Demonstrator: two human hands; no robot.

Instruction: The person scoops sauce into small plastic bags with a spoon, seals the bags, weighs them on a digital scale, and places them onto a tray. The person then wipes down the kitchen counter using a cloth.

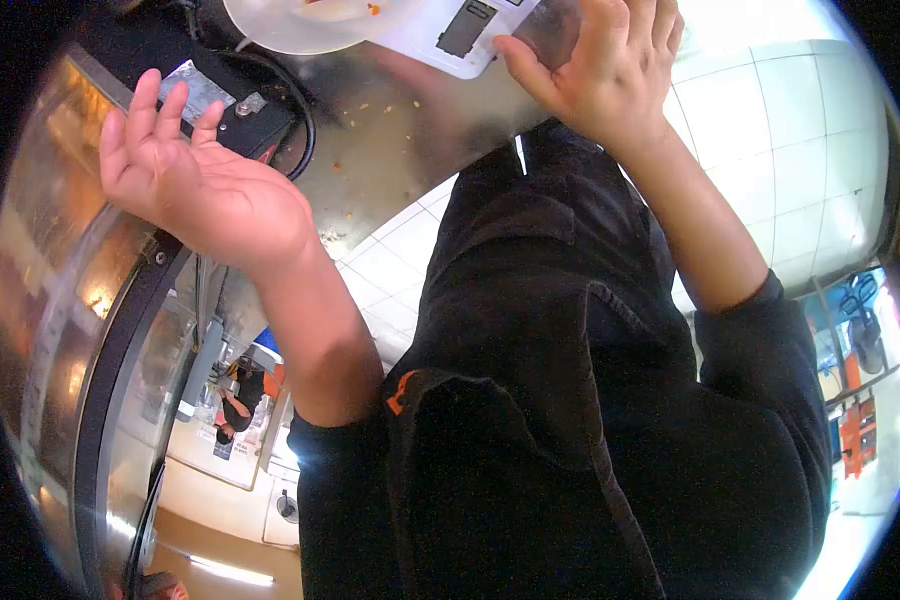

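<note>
My left hand [205,190] is raised at the left, palm turned up and fingers loosely curled apart, with nothing in it. It hovers by a black appliance [260,125] with a metal plate and a dark cable [305,120]. My right hand [615,75] is at the top right, fingers spread and empty. Its thumb is close to the corner of a white kitchen scale [450,55] with a grey display; whether they touch I cannot tell. A pale translucent bowl [270,38] with orange scraps in it stands beside or on the scale, partly cut off by the frame.
Small food crumbs lie on the metal counter [370,140], whose edge runs before my dark apron [500,330]. At the left is a glass-sided case [80,270] with a black frame. Another person [238,405] appears in the background. Shelves [860,340] stand far right above white floor tiles [770,130].
</note>
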